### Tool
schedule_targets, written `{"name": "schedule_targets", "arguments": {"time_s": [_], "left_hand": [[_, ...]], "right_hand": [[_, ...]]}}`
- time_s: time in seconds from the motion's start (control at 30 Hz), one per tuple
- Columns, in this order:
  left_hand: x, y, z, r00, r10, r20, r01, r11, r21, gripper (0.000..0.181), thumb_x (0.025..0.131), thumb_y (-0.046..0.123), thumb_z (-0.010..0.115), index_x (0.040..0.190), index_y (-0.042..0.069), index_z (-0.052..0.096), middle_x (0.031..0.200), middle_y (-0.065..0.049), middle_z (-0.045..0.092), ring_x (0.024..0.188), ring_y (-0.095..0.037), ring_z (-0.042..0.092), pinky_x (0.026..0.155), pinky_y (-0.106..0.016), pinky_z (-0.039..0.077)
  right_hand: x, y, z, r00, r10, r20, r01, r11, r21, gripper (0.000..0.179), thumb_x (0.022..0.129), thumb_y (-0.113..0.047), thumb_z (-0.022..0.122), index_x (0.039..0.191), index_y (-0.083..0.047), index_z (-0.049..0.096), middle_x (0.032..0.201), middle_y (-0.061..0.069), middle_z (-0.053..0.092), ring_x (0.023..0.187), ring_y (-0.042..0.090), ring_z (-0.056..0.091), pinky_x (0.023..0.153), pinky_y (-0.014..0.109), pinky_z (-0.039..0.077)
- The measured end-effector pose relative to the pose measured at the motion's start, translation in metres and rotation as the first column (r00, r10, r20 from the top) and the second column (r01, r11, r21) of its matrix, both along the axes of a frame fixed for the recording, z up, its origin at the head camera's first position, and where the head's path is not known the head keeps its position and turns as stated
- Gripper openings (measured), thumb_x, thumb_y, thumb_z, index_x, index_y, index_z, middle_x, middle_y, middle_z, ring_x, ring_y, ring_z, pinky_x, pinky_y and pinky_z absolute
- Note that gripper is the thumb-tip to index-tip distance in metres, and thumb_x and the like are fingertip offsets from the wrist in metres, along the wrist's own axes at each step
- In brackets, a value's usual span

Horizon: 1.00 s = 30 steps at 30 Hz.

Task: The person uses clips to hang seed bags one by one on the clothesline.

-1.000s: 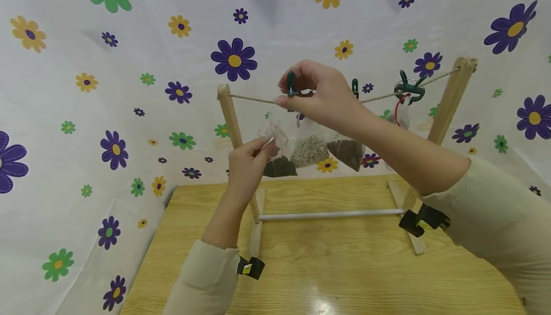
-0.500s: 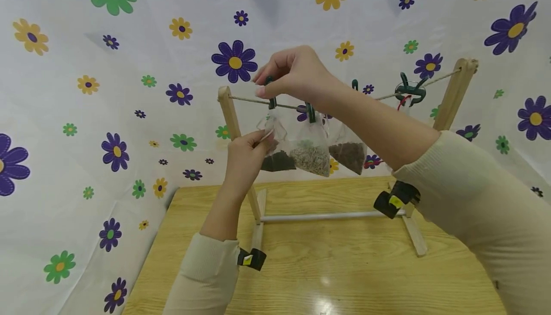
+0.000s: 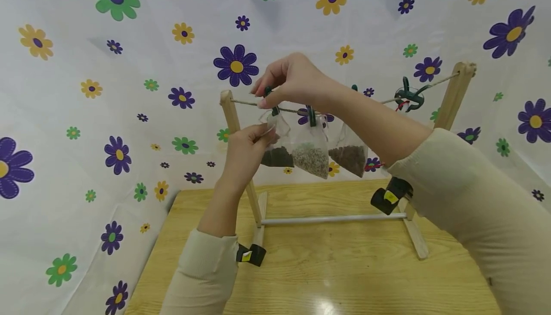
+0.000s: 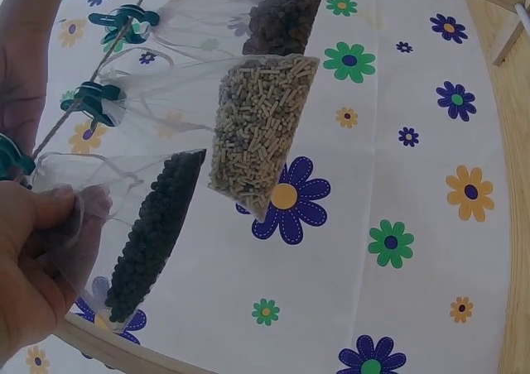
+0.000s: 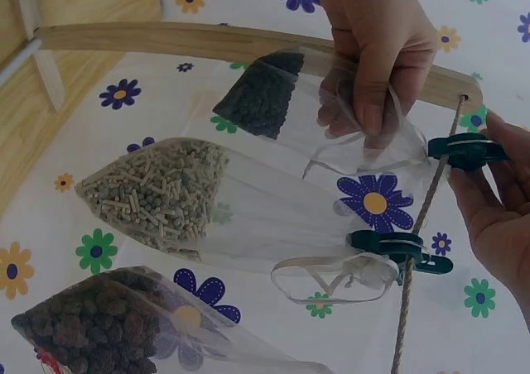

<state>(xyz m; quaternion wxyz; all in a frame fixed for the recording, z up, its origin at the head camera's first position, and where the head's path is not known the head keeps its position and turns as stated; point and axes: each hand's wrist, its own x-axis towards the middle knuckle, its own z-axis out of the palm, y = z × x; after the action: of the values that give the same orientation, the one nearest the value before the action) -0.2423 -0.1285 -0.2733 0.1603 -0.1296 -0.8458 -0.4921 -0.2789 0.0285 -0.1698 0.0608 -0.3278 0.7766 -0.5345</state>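
Note:
My left hand (image 3: pixel 245 155) pinches the upper part of a sheer drawstring bag (image 4: pixel 153 233) with dark pellets in its bottom. At that bag's gathered top, my right hand (image 3: pixel 297 83) holds a green clip (image 5: pixel 468 151) between thumb and fingers, with the clip's jaws at the rope (image 5: pixel 403 316). Beside it hangs a sheer bag of pale pellets (image 4: pixel 261 126), fastened by another green clip (image 5: pixel 389 243). Farther right along the rope is a bag of brown lumps (image 5: pixel 91 320). In the head view, the right forearm hides part of the rope.
The rope runs between a left wooden post (image 3: pixel 232 114) and a right wooden post (image 3: pixel 454 95). Near the right post another green clip (image 3: pixel 409 99) sits on the rope. A white bar (image 3: pixel 331 219) joins the stand's feet on the wooden table (image 3: pixel 323 267). Flowered cloth hangs behind.
My right hand has moved left along the rope with a green clip, to the top of the dark-pellet bag. My left hand has stayed on that bag, lifting it slightly.

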Motion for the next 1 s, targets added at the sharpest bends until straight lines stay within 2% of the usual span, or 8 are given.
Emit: {"name": "schedule_targets", "arguments": {"time_s": [0.13, 0.33, 0.47, 0.57, 0.77, 0.87, 1.0], "left_hand": [[0.001, -0.001, 0.0, 1.0, -0.018, 0.009, 0.017, 0.999, 0.03, 0.024, 0.094, 0.009, 0.058, 0.113, -0.001, 0.068, 0.104, -0.016, 0.07, 0.088, -0.024, 0.07, 0.076, -0.03, 0.055], [0.003, -0.003, 0.002, 1.0, -0.009, -0.017, 0.011, 0.988, 0.151, 0.025, 0.096, 0.008, 0.054, 0.117, 0.001, 0.066, 0.102, -0.015, 0.071, 0.09, -0.021, 0.07, 0.078, -0.025, 0.054], [0.004, -0.001, 0.004, 0.998, -0.007, -0.065, 0.017, 0.987, 0.162, 0.025, 0.095, 0.009, 0.055, 0.116, 0.001, 0.067, 0.101, -0.015, 0.071, 0.088, -0.021, 0.07, 0.077, -0.024, 0.054], [0.004, 0.0, 0.004, 0.998, -0.012, -0.058, 0.023, 0.983, 0.181, 0.025, 0.095, 0.008, 0.055, 0.117, -0.001, 0.065, 0.102, -0.017, 0.07, 0.089, -0.023, 0.07, 0.077, -0.024, 0.054], [0.004, 0.001, 0.003, 1.0, 0.018, -0.02, -0.014, 0.984, 0.176, 0.025, 0.095, 0.009, 0.056, 0.116, -0.001, 0.066, 0.1, -0.017, 0.071, 0.089, -0.022, 0.07, 0.077, -0.024, 0.054], [0.004, 0.0, 0.001, 1.0, 0.026, -0.012, -0.024, 0.986, 0.168, 0.024, 0.095, 0.011, 0.056, 0.113, -0.001, 0.067, 0.097, -0.018, 0.071, 0.089, -0.023, 0.07, 0.077, -0.025, 0.054], [0.003, -0.001, -0.005, 1.0, 0.023, -0.003, -0.022, 0.987, 0.161, 0.024, 0.096, 0.014, 0.057, 0.11, -0.002, 0.067, 0.094, -0.018, 0.071, 0.089, -0.022, 0.07, 0.078, -0.025, 0.054]], "right_hand": [[-0.001, 0.001, -0.001, 0.999, 0.05, 0.004, -0.05, 0.998, 0.039, 0.007, 0.076, 0.005, 0.072, 0.076, -0.001, 0.068, 0.101, 0.011, 0.069, 0.099, 0.02, 0.063, 0.086, 0.032, 0.051], [-0.003, 0.004, -0.003, 1.0, 0.015, 0.019, -0.017, 0.993, 0.113, 0.005, 0.077, 0.002, 0.073, 0.08, 0.001, 0.069, 0.101, 0.012, 0.069, 0.096, 0.02, 0.063, 0.084, 0.032, 0.052], [-0.003, 0.005, -0.005, 0.999, -0.003, 0.032, 0.0, 0.997, 0.083, 0.006, 0.079, 0.0, 0.072, 0.083, 0.002, 0.069, 0.103, 0.012, 0.068, 0.098, 0.019, 0.063, 0.087, 0.031, 0.051], [-0.004, 0.006, -0.005, 0.999, -0.014, 0.042, 0.012, 0.998, 0.058, 0.009, 0.08, -0.002, 0.072, 0.088, 0.001, 0.069, 0.103, 0.011, 0.068, 0.097, 0.02, 0.063, 0.088, 0.031, 0.05], [-0.005, 0.006, -0.009, 0.996, -0.034, 0.079, 0.031, 0.999, 0.042, 0.021, 0.081, -0.006, 0.074, 0.099, 0.002, 0.067, 0.095, 0.008, 0.069, 0.089, 0.021, 0.064, 0.085, 0.031, 0.051], [-0.004, 0.006, -0.011, 0.997, -0.031, 0.076, 0.026, 0.998, 0.064, 0.026, 0.081, -0.008, 0.074, 0.104, 0.0, 0.064, 0.096, 0.01, 0.067, 0.092, 0.02, 0.063, 0.084, 0.031, 0.051], [-0.001, 0.007, -0.012, 0.999, -0.017, 0.028, 0.012, 0.987, 0.159, 0.042, 0.081, -0.012, 0.075, 0.119, -0.002, 0.058, 0.113, 0.011, 0.063, 0.106, 0.019, 0.061, 0.089, 0.031, 0.05]]}}
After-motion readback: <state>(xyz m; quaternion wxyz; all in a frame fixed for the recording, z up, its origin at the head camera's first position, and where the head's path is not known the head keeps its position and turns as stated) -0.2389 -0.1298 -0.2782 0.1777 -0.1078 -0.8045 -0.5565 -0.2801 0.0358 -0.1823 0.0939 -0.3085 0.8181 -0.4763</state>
